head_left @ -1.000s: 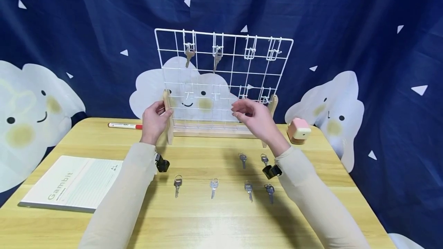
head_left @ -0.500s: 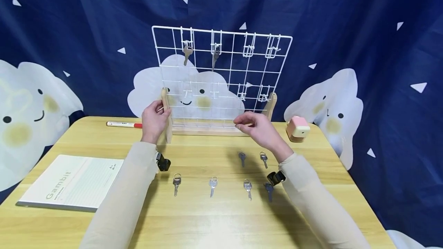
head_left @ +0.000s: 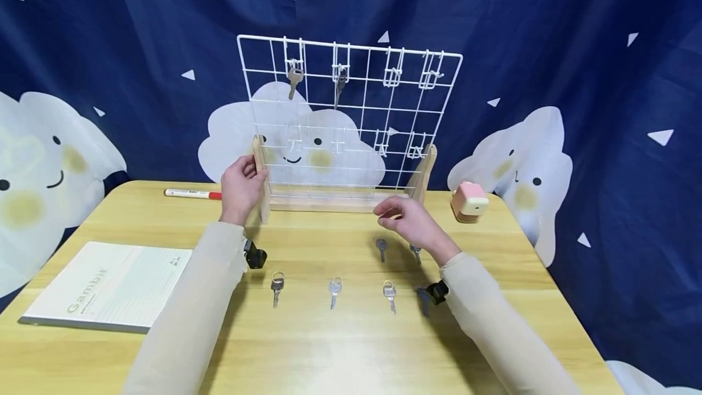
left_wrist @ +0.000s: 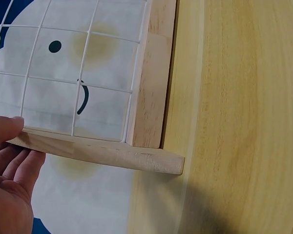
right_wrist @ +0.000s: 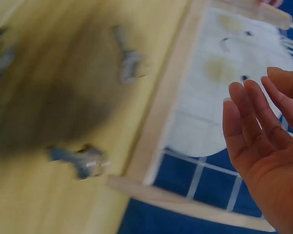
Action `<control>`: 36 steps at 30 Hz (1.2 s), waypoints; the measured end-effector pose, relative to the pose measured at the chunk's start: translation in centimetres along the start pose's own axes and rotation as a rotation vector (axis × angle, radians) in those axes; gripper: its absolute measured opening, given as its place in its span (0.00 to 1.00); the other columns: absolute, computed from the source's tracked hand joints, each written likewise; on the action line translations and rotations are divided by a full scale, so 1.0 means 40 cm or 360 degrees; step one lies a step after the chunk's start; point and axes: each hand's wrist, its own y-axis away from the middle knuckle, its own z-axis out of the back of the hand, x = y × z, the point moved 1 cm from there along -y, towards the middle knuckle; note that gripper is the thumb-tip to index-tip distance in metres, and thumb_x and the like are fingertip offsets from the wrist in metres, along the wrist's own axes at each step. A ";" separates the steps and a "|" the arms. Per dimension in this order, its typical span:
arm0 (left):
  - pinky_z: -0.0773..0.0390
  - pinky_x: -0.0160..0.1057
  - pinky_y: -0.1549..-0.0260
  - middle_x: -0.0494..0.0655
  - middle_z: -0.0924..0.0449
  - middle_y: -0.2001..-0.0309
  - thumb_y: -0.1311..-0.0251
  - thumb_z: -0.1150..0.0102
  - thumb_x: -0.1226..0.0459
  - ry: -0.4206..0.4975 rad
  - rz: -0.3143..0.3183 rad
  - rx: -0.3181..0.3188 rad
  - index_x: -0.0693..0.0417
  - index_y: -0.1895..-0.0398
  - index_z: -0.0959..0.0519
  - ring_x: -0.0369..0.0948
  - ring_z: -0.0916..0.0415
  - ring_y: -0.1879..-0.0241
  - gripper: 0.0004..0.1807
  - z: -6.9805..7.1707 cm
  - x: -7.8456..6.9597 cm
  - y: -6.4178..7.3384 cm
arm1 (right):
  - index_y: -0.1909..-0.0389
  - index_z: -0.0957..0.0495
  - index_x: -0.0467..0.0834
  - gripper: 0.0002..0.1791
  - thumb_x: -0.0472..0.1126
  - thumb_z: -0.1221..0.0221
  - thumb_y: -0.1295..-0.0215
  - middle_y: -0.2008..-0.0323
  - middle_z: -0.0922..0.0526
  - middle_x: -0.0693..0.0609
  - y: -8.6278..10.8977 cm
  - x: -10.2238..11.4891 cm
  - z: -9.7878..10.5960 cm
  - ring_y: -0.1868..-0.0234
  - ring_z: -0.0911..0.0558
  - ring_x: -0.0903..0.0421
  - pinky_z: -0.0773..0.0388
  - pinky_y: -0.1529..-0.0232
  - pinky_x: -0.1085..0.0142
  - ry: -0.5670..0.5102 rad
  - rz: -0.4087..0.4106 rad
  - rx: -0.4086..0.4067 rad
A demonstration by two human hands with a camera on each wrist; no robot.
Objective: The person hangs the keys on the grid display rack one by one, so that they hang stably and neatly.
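A white wire grid rack (head_left: 373, 48) stands in a wooden frame at the back of the table. My left hand (head_left: 241, 191) grips the frame's left wooden post (left_wrist: 102, 156), thumb on one side and fingers on the other. Two keys, a brassy one (head_left: 295, 81) and a darker one (head_left: 340, 83), hang from hooks in the top row. My right hand (head_left: 411, 221), holding nothing, hovers in front of the rack's right side with fingers loosely bent. Below it lie two ringed keys (head_left: 381, 249), one of them partly behind the wrist.
Nearer me lie several more keys, such as a dark one (head_left: 276, 288), a silver one (head_left: 335, 291) and another (head_left: 390, 297). A notebook (head_left: 104, 285) and a red-capped marker (head_left: 192, 193) are at left. A pink-and-cream box-like object (head_left: 469, 203) stands at right.
My right hand has come down from near the lower hooks of the rack, toward the keys on the table. The left hand keeps its hold on the wooden post.
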 end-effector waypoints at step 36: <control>0.24 0.40 0.43 0.64 0.23 0.43 0.36 0.42 0.72 0.0016 -0.0004 0.0040 0.69 0.39 0.27 0.51 0.25 0.42 0.22 0.005 0.004 -0.005 | 0.70 0.20 0.40 0.09 0.23 0.39 0.43 0.73 0.20 0.54 -0.043 -0.118 -0.085 0.69 0.22 0.59 0.20 0.62 0.65 0.0542 -0.0048 0.0246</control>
